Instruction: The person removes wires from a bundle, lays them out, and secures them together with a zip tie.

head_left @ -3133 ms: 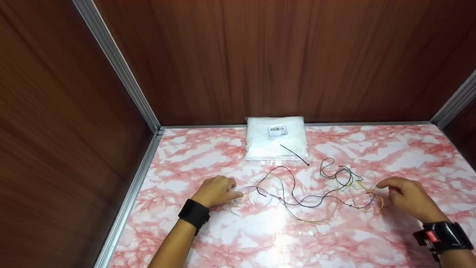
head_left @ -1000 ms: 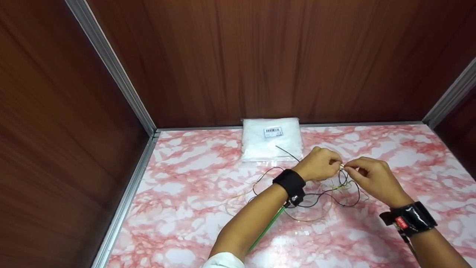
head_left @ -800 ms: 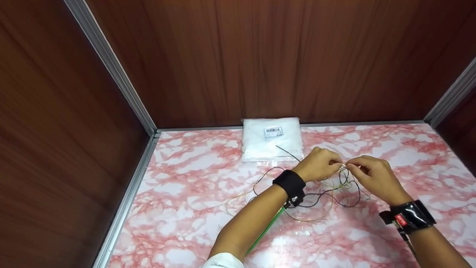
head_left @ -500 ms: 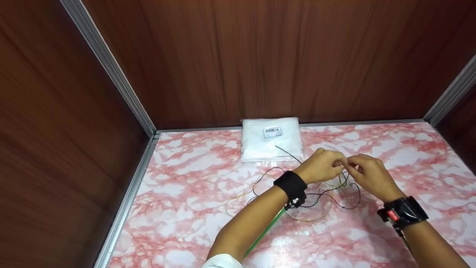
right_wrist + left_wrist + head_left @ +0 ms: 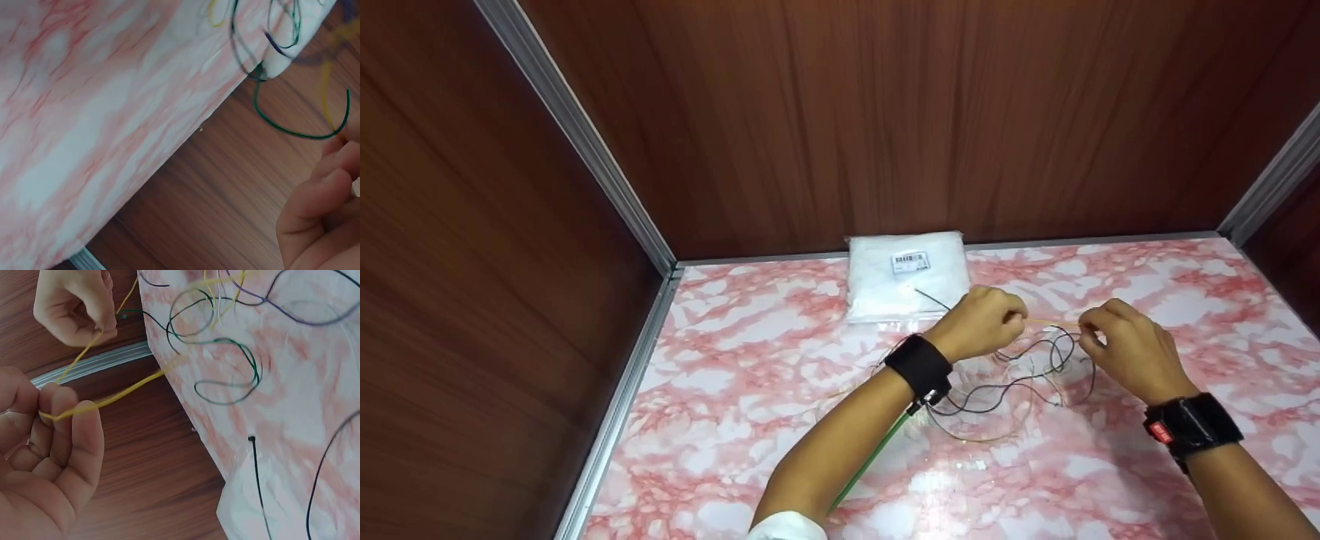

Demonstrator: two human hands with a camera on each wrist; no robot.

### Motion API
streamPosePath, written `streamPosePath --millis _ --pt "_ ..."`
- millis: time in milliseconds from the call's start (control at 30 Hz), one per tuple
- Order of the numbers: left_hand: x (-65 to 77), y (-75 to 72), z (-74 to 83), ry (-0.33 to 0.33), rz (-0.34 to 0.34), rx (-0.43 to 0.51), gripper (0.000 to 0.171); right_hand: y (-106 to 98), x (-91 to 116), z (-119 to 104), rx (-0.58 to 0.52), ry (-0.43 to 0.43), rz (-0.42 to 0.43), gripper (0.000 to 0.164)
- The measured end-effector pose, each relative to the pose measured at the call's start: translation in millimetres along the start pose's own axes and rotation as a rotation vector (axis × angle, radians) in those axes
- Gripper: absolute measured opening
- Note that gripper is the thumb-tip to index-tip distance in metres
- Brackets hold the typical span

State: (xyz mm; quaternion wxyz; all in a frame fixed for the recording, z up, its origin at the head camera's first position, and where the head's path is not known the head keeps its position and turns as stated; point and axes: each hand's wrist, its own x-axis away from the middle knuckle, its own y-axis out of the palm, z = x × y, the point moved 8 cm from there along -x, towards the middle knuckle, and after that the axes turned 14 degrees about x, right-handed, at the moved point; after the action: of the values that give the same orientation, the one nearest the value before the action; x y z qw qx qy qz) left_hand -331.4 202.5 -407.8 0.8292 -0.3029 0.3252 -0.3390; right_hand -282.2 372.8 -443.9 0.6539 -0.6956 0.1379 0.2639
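Note:
In the head view my left hand and right hand are raised a little apart over the far half of the table. A thin yellow wire runs taut between them, pinched by the fingertips of each hand. The left wrist view shows the yellow wire looped over the left fingers, its other length leading off toward the tangle. Below the hands lies a loose tangle of dark, green, purple and yellow wires. A green wire end curls beside the right fingers in the right wrist view.
A clear plastic bag of white material with a barcode label lies against the back panel. A thin black strip with a small head, like a cable tie, lies on it. Brown wood panels enclose the marbled table.
From resting wide apart, both hands came together over the tangle and pinched at it. Now they have drawn apart, the left leftward, the right slightly rightward, with the yellow wire stretched between.

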Motion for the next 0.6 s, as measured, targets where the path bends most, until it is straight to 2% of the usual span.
streamPosePath --millis 233,600 --pt "16.5 -33.5 -10.2 0.021 0.098 0.023 0.017 -0.9 1.3 8.2 0.033 0.032 -0.009 0.007" --pt "46.1 -86.1 -36.7 -0.032 0.256 0.158 0.02 7.6 12.2 25.0 -0.008 0.141 -0.145 0.005"
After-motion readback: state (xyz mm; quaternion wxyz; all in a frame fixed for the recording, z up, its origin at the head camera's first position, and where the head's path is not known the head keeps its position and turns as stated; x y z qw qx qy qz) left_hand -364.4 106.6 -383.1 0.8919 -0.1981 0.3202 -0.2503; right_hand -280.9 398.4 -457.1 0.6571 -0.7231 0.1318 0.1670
